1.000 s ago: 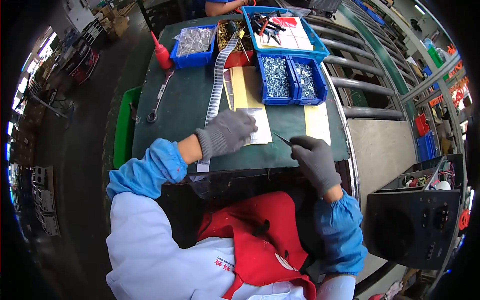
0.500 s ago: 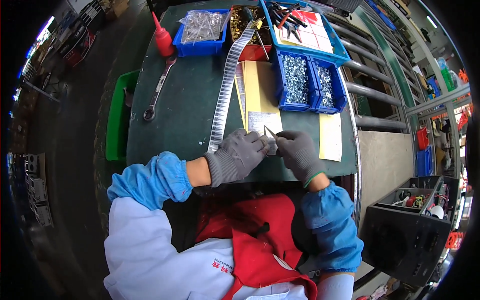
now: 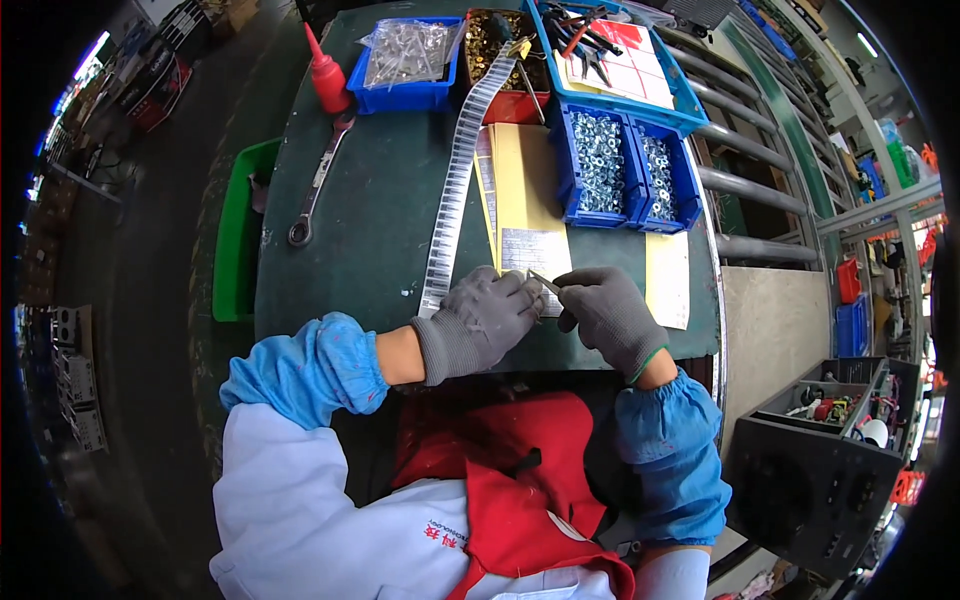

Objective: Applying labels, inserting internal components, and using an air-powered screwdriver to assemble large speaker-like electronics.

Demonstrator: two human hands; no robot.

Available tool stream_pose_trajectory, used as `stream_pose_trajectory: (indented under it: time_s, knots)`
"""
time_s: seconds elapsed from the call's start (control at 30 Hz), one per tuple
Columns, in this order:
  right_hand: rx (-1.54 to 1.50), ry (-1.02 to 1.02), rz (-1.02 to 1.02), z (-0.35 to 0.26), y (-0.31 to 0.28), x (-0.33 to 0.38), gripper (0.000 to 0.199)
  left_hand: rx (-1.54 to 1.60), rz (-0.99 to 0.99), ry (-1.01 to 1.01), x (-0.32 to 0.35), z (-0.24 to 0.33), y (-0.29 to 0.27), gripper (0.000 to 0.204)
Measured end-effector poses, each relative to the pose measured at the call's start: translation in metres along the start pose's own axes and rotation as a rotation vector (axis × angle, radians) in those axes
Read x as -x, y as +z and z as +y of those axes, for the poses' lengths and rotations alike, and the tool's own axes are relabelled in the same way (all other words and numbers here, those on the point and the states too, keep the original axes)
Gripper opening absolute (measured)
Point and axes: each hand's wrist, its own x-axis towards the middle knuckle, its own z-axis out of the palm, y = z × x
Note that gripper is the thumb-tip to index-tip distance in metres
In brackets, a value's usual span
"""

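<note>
My right hand, in a grey knit glove, pinches a thin pointed metal tool that looks like tweezers. Its tip reaches left to the fingertips of my left hand. That hand is gloved too, its fingers curled closed; whatever they grip is hidden. Both hands are above the near edge of a yellow sheet with a printed white sheet on it. A long strip of small printed labels runs from beside my left hand up to the back bins.
On the green table are a wrench and a red squeeze bottle. Blue bins of nuts, a bin of bagged screws, a red bin of brass parts and a tray with pliers stand behind. A roller conveyor lies right.
My right hand has moved slightly down and right, and the tool lies flatter, its tip now at the left hand's fingertips. The left hand has barely moved.
</note>
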Motion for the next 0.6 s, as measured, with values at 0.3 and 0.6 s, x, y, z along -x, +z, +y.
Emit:
stream_pose_trajectory:
  time_s: [0.3,0.6]
  knots:
    - [-0.110,-0.034,0.372,0.018,0.039,-0.010,0.029,-0.026,-0.040,0.000,0.000,0.001,-0.009,0.026]
    - [-0.663,-0.283,0.539,-0.038,-0.044,0.050,0.021,-0.020,0.004,0.021,-0.005,0.000,-0.008,0.029]
